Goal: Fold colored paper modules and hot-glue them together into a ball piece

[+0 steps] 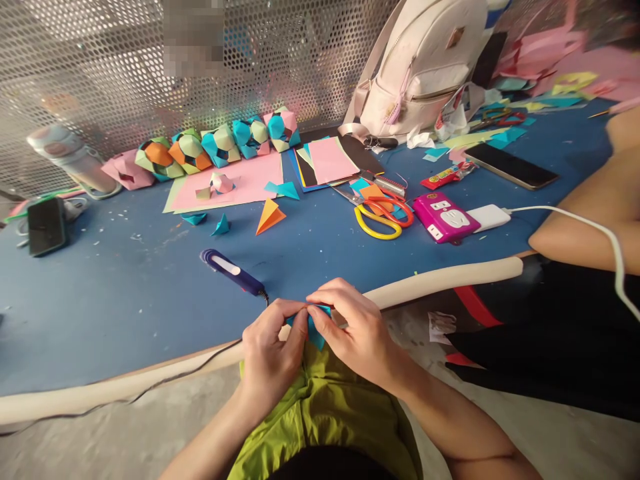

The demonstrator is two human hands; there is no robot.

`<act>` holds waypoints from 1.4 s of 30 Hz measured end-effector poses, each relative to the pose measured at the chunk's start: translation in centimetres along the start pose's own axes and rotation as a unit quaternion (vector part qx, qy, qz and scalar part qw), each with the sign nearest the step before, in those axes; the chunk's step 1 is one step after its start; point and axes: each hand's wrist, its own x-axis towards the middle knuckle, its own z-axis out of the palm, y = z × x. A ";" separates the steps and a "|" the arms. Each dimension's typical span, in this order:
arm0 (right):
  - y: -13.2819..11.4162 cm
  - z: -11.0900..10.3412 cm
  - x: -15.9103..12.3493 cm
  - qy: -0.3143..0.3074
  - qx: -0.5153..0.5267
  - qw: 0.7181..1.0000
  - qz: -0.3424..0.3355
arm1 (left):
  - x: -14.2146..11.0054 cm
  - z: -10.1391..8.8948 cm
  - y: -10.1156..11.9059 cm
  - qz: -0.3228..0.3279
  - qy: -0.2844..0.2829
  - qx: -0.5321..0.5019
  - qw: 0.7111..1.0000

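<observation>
My left hand (pixel 273 350) and my right hand (pixel 350 327) meet at the near edge of the blue table (pixel 125 293), both pinched on a small folded piece of teal paper (pixel 316 331) held over my lap. Most of the paper is hidden behind my fingers. A dark blue glue pen (pixel 233 269) with a cord lies on the table just beyond my left hand.
Folded paper units (pixel 270 215) and pink sheets (pixel 240 180) lie mid-table, with a row of coloured paper balls (pixel 220 147) behind. Scissors (pixel 380 213), a pink power strip (pixel 445 217), phones (pixel 510 165), a white backpack (pixel 425 60) and another person's arm (pixel 590 207) at right.
</observation>
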 end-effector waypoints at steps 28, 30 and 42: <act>0.5 1.4 0.5 -0.019 -0.181 0.974 -0.135 | 0.1 -1.6 -1.3 0.062 -0.010 0.050 0.997; 0.4 1.4 0.5 -0.020 -0.139 0.984 -0.113 | 0.0 -1.4 -1.4 0.094 0.024 0.067 0.993; 0.4 1.9 0.8 0.000 -0.068 0.996 -0.052 | -0.2 -0.2 -2.0 0.133 0.071 0.092 0.984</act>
